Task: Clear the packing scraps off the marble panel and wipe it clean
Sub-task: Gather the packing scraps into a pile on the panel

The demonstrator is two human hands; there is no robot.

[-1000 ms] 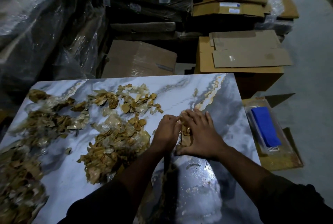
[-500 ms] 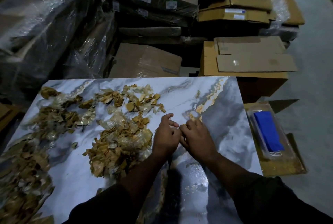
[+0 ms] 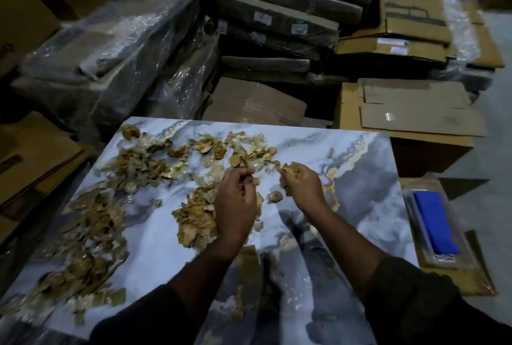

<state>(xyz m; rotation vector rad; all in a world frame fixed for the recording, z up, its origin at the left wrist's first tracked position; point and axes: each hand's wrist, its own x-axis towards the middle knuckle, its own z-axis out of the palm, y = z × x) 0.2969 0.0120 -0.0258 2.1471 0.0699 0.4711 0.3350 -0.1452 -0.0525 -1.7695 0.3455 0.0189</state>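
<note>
Nearest, the marble panel (image 3: 155,239) lies flat, its long axis running left to right, far edge toward the stacked cartons (image 3: 410,111). Its near right part is mostly bare, but wiping has not begun. Above mid-panel, the left hand (image 3: 235,200) pinches a small scrap, fingers curled; the right hand (image 3: 303,188) clutches a wad of packing scraps. Loose packing scraps (image 3: 110,206) cover the left and far-middle areas, so most clearing remains.
</note>
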